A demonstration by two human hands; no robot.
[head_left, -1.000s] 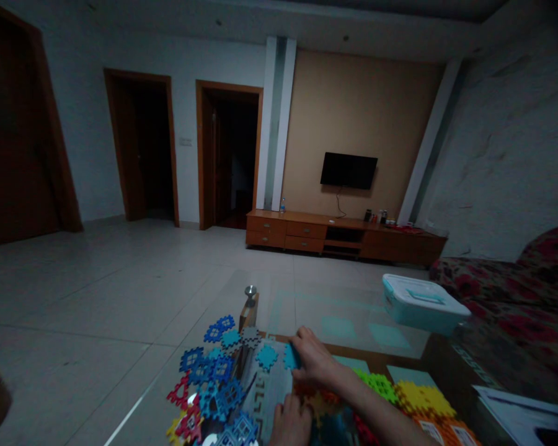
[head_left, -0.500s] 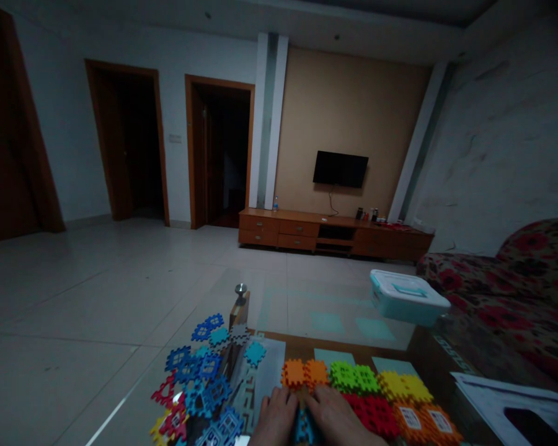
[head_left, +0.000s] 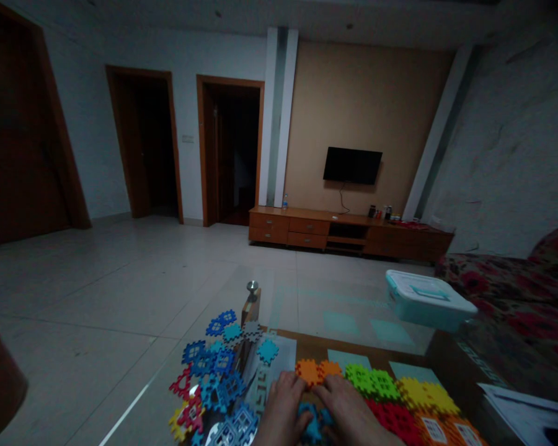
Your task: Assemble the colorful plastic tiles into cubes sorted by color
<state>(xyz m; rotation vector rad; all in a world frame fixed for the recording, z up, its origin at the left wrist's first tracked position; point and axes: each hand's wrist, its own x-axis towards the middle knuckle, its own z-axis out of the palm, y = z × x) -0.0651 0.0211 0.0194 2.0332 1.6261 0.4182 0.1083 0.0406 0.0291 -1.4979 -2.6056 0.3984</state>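
The left hand (head_left: 283, 412) and right hand (head_left: 348, 412) have parted slightly around blue interlocking plastic pieces (head_left: 313, 426). Whether they grip them, I cannot tell.

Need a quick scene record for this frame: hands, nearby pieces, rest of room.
left hand: beside blue interlocking tile, grip unclear
right hand: at that tile's other side, grip unclear
nearby: orange tiles, green tiles, yellow tiles, red tiles, blue tile heap
rest: glass table, plastic storage box, wall TV, wooden cabinet, floral sofa
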